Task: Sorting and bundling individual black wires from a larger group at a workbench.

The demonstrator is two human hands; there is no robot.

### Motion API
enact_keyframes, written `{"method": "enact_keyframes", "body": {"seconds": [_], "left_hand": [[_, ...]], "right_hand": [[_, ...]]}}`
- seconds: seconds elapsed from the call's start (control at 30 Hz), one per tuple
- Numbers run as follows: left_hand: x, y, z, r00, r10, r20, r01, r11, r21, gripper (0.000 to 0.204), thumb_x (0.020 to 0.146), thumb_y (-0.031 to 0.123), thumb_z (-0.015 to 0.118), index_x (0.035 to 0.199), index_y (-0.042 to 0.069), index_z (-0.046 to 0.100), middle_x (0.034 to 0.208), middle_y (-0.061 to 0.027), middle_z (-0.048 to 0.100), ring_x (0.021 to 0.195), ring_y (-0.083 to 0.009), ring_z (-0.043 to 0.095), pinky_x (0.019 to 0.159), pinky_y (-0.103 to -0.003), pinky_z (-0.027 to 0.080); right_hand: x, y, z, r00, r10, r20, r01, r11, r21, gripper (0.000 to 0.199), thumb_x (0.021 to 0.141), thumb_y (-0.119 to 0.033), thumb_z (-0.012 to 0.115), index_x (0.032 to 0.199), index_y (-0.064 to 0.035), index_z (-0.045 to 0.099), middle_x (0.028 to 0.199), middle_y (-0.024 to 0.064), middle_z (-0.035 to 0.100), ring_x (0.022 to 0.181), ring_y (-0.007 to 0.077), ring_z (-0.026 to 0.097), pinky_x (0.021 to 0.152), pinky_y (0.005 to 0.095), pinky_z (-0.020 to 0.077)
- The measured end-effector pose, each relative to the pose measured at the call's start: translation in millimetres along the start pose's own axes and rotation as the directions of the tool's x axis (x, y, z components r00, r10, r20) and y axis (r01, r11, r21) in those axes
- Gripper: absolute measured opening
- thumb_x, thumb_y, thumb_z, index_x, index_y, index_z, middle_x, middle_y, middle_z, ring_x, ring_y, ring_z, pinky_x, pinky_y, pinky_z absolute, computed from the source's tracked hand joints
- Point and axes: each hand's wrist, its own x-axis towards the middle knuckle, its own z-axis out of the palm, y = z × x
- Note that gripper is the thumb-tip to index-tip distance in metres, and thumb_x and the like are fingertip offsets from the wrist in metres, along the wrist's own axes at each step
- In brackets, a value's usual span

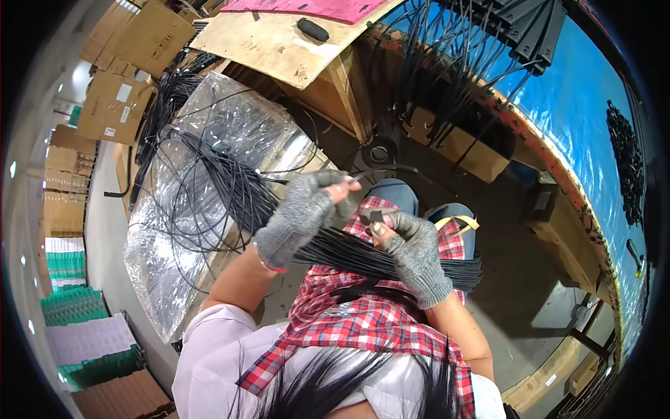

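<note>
A thick bundle of thin black cables [349, 253] lies across my lap, over a red plaid apron [335, 300]. My left hand [303, 213], in a grey fingerless glove, is closed above the bundle, its fingertips pinching a thin black cable [401, 167] whose loose length curves off to the right. Between the thumb and fingers of my right hand [417, 255], gloved the same way, is a small flat black piece [377, 217]; its exact kind is unclear. The right wrist is over the bundle's right part.
Clear plastic wrap [167, 265] covers a surface at my left, under loose cable ends. Ahead stands a wooden table [272, 42] with a black roll-shaped thing [313, 29]. A blue-covered table [558, 105] curves along the right, bearing black parts and hanging cables. Cardboard boxes [115, 105] are stacked far left.
</note>
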Motion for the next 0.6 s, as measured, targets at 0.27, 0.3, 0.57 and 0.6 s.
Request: {"method": "enact_keyframes", "body": {"seconds": [0.27, 0.3, 0.57, 0.6], "left_hand": [[0.9, -36.7, 4.2, 0.980, 0.038, 0.198, 0.024, 0.953, -0.303, 0.033, 0.072, 0.006, 0.054, 0.103, -0.005, 0.054, 0.096, -0.0119, 0.059, 0.075, -0.0118, 0.056, 0.066, -0.020, 0.045], [-1.0, -37.8, 2.7, 0.973, 0.068, 0.220, -0.011, 0.968, -0.250, 0.035, 0.071, 0.006, 0.054, 0.105, -0.005, 0.053, 0.097, -0.0118, 0.059, 0.078, -0.0124, 0.056, 0.069, -0.021, 0.045], [-10.7, -39.5, 2.7, 0.944, 0.187, 0.270, -0.130, 0.968, -0.217, 0.035, 0.072, 0.008, 0.057, 0.106, -0.002, 0.055, 0.087, -0.0058, 0.058, 0.073, -0.0081, 0.052, 0.062, -0.020, 0.042], [-11.2, -40.3, 3.6, 0.942, 0.229, 0.247, -0.170, 0.956, -0.238, 0.032, 0.073, 0.008, 0.057, 0.104, -0.001, 0.056, 0.080, -0.0030, 0.059, 0.067, -0.0056, 0.051, 0.056, -0.019, 0.041]], "right_hand": [[3.4, -7.7, 6.4, 0.995, 0.097, 0.017, -0.096, 0.995, -0.021, 0.012, 0.079, -0.009, 0.059, 0.077, 0.0025, 0.060, 0.080, 0.0043, 0.061, 0.072, 0.0077, 0.053, 0.064, 0.0214, 0.0426], [3.5, -8.1, 8.2, 0.995, 0.098, 0.019, -0.098, 0.995, -0.025, 0.012, 0.079, -0.009, 0.059, 0.077, 0.0025, 0.060, 0.080, 0.0043, 0.061, 0.072, 0.0077, 0.053, 0.064, 0.0214, 0.0426], [7.4, -13.6, 19.6, 0.997, 0.054, 0.050, -0.039, 0.960, -0.276, 0.013, 0.075, -0.006, 0.061, 0.074, 0.0059, 0.059, 0.101, 0.0139, 0.056, 0.094, 0.0160, 0.053, 0.076, 0.0266, 0.0426], [7.1, -14.6, 20.0, 0.997, 0.045, 0.066, -0.023, 0.952, -0.305, 0.013, 0.075, -0.006, 0.061, 0.074, 0.0059, 0.059, 0.101, 0.0139, 0.056, 0.094, 0.0170, 0.053, 0.076, 0.0273, 0.0428]]}}
